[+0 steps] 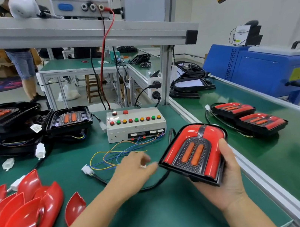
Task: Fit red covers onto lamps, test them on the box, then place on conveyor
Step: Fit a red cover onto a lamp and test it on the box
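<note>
One view only, from the head camera. The right hand (225, 172) cradles a covered lamp (194, 153) at 5 o'clock from the test box (135, 124), fingers curled round its lower edge and thumb along the right side, face tilted up towards the camera; held so, I judge, to keep the lens visible while it is tested. Its black cable (155, 183) trails leftward under the left hand (134, 167). That hand is blurred; it appears to pinch a small white connector (143, 165) at its fingertips, just beside the loose coloured wires (116, 155) running from the box front, though the grip cannot be confirmed. Judgement: cover fitted, plug-in for testing in hand.

Two finished lamps (247, 116) lie on the conveyor (296, 149) at 3 o'clock, set there for carry-off. Spare red covers (20, 216) are heaped at 8 o'clock, within left reach. Uncovered lamp bodies (68, 118) are stacked at 10 o'clock. A red lead (106, 36) drops from the power supply (81, 1) at 12 o'clock to the box.
</note>
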